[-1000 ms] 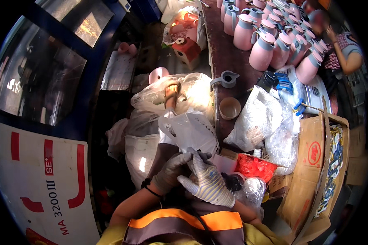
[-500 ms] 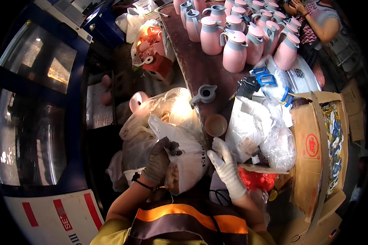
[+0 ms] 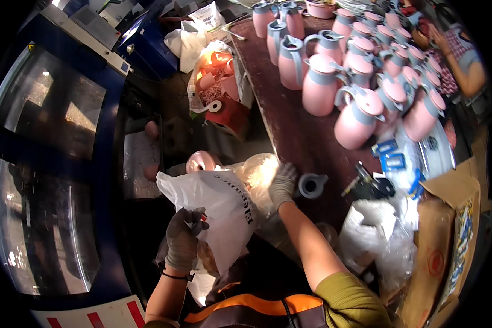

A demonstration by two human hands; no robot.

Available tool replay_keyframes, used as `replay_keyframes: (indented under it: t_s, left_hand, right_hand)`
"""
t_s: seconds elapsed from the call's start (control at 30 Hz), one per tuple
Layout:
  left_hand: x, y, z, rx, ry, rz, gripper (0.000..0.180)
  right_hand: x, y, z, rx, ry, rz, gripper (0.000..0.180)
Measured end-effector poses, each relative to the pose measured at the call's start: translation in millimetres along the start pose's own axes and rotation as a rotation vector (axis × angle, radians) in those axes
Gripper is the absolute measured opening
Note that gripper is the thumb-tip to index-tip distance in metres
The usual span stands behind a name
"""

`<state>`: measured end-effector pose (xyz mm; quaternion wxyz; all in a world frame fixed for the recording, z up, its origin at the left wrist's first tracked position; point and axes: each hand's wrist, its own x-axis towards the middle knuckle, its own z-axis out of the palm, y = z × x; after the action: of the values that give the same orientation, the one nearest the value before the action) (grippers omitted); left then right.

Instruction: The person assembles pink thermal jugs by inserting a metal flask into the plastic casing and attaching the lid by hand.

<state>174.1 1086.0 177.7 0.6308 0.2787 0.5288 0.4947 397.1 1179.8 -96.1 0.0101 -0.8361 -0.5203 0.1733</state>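
My left hand (image 3: 181, 240), in a grey glove, is closed at the side of a white printed plastic bag (image 3: 216, 194). A small thing with a red tip (image 3: 204, 217) shows at its fingertips; its kind is unclear. My right hand (image 3: 282, 186), in a pale glove, reaches over the table's near left edge. Its fingers are blurred. Right beside it lies a grey jug top with a spout (image 3: 312, 186); the top's handle side is hidden behind the hand. Beneath the white bag is a clear plastic bag (image 3: 259, 170), and a pink jug body (image 3: 201, 162) lies by it.
Pink jugs with grey handles (image 3: 320, 85) crowd the dark red table (image 3: 281, 123). A black tool (image 3: 373, 185), blue pieces (image 3: 391, 157), a white sack (image 3: 366, 229) and a cardboard box (image 3: 429, 246) stand right. A bag of orange-pink parts (image 3: 216, 82) stands left. Another person's arm (image 3: 448, 52) shows far right.
My right hand has moved up and forward to beside the grey jug top. The left hand has stayed by the white bag, which now spreads out wider. The whole view has shifted.
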Motion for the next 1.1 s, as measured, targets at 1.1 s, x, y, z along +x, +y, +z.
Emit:
replay_keyframes:
  t_s: [1.1]
  left_hand:
    - [512,70,48,0.079,0.076,-0.206,0.022]
  right_hand:
    - [66,14,-4,-0.044,0.160,0.020,0.091]
